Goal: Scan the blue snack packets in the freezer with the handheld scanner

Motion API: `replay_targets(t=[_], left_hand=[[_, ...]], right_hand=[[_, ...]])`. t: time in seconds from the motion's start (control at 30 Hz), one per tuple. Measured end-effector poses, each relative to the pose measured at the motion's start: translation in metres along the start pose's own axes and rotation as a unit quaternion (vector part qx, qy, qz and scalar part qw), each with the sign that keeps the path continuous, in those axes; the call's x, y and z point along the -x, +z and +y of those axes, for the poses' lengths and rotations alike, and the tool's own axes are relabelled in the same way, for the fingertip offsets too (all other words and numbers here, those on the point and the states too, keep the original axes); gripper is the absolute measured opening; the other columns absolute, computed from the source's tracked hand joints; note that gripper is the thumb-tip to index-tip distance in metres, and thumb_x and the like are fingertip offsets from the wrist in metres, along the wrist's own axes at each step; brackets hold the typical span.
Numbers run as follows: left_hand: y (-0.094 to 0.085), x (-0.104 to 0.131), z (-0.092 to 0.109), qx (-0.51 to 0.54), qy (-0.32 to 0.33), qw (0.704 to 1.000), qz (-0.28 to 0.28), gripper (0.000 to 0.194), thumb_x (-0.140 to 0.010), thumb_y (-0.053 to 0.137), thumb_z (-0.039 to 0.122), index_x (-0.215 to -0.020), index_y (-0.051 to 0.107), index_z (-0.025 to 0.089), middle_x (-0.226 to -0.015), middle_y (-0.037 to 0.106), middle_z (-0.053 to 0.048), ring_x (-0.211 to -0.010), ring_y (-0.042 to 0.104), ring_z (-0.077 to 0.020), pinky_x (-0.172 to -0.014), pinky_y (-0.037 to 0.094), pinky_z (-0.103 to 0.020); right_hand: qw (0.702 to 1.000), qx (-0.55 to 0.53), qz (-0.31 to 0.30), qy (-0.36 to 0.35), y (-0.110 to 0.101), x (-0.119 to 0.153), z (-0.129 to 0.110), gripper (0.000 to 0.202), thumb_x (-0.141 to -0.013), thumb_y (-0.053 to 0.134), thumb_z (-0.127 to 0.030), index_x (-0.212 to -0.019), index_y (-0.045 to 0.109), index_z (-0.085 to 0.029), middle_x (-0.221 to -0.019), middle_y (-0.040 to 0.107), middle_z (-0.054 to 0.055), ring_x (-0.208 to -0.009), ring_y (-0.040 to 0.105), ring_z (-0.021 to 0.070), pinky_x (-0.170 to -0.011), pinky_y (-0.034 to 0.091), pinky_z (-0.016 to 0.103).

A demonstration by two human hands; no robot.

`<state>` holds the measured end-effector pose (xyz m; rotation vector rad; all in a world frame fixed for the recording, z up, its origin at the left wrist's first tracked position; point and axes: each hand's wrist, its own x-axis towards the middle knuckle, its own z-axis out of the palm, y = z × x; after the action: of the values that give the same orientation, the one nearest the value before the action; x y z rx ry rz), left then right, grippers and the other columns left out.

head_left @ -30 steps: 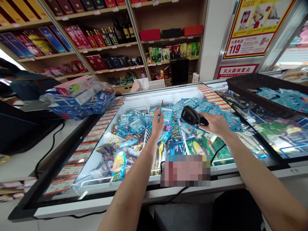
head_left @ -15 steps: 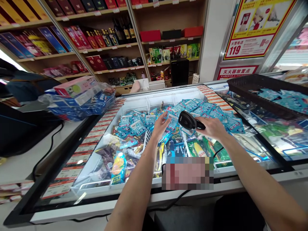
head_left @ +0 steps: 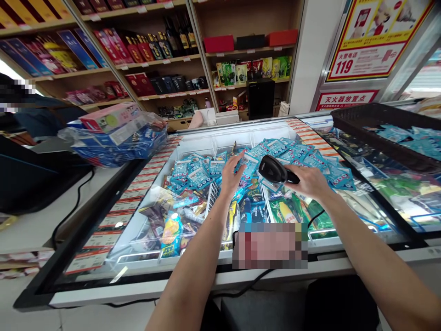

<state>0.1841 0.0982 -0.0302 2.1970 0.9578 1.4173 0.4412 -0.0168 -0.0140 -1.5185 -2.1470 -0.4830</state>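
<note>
My right hand [head_left: 313, 183] is closed round the handle of a black handheld scanner [head_left: 272, 170], whose head points left over the blue packets. My left hand [head_left: 231, 177] is beside a light blue packet [head_left: 251, 161], its thumb and fingers apart around the packet's left edge; whether they touch it is hard to tell. More blue packets lie in a loose pile [head_left: 198, 177] to the left and another pile [head_left: 312, 161] to the right, on the glass top of a chest freezer [head_left: 144, 290]. Wrapped goods show through the glass.
A dark brown basket [head_left: 386, 149] with blue packets stands at the right. Plastic-wrapped boxes [head_left: 113, 133] sit at the left. A blurred device [head_left: 270, 246] lies at the freezer's front edge, near a black cable [head_left: 241, 294]. Part of a person [head_left: 44, 115] shows far left.
The view has shifted slightly, so most things sit a little further right. My left hand's fingers have moved slightly up along the packet's edge. My right hand still holds the scanner.
</note>
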Motion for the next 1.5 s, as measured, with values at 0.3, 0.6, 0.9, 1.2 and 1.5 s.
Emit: replay_targets(t=[0.3, 0.6, 0.9, 1.2, 1.5], left_hand=[[0.004, 0.002, 0.001, 0.028, -0.011, 0.999, -0.037, 0.063, -0.082, 0.054, 0.027, -0.14, 0.028, 0.031, -0.138, 0.042, -0.007, -0.123, 0.042, -0.023, -0.093, 0.041, -0.038], [0.002, 0.001, 0.001, -0.001, -0.012, 1.0, -0.006, 0.041, -0.083, 0.052, 0.027, -0.124, 0.051, 0.028, -0.12, 0.058, -0.005, -0.108, 0.053, -0.0208, -0.091, 0.043, -0.036], [0.001, -0.002, 0.004, -0.027, 0.041, 0.999, -0.013, 0.037, -0.087, 0.047, 0.028, -0.123, 0.054, 0.027, -0.112, 0.06, -0.005, -0.105, 0.053, -0.0185, -0.098, 0.038, -0.037], [0.003, 0.0, -0.002, -0.061, 0.046, 0.996, -0.033, 0.038, -0.088, 0.043, 0.03, -0.126, 0.05, 0.028, -0.112, 0.058, -0.006, -0.106, 0.052, -0.0185, -0.099, 0.037, -0.038], [0.004, 0.0, -0.003, -0.044, 0.052, 0.997, -0.031, 0.039, -0.088, 0.043, 0.029, -0.127, 0.05, 0.028, -0.111, 0.057, -0.007, -0.103, 0.052, -0.0177, -0.096, 0.038, -0.035]], right_hand=[[1.0, -0.012, 0.004, -0.001, 0.001, 0.001, 0.0, 0.041, -0.08, 0.053, -0.042, -0.115, 0.055, -0.021, -0.088, 0.07, 0.004, -0.074, 0.064, 0.0199, -0.059, 0.04, 0.028], [1.0, -0.019, 0.017, -0.006, -0.001, -0.001, -0.006, 0.045, -0.08, 0.052, -0.04, -0.121, 0.053, -0.021, -0.086, 0.07, 0.004, -0.072, 0.064, 0.0189, -0.055, 0.039, 0.027], [1.0, -0.011, 0.021, -0.005, 0.001, -0.001, -0.007, 0.037, -0.081, 0.051, -0.042, -0.111, 0.058, -0.021, -0.08, 0.07, 0.003, -0.068, 0.063, 0.0177, -0.053, 0.037, 0.027], [1.0, -0.005, 0.013, -0.007, 0.002, -0.001, -0.005, 0.037, -0.082, 0.051, -0.042, -0.111, 0.057, -0.02, -0.085, 0.07, 0.005, -0.07, 0.064, 0.0186, -0.054, 0.037, 0.027], [1.0, -0.002, 0.004, -0.005, 0.002, -0.001, -0.006, 0.036, -0.082, 0.051, -0.041, -0.11, 0.057, -0.02, -0.085, 0.07, 0.005, -0.071, 0.064, 0.0193, -0.055, 0.038, 0.027]])
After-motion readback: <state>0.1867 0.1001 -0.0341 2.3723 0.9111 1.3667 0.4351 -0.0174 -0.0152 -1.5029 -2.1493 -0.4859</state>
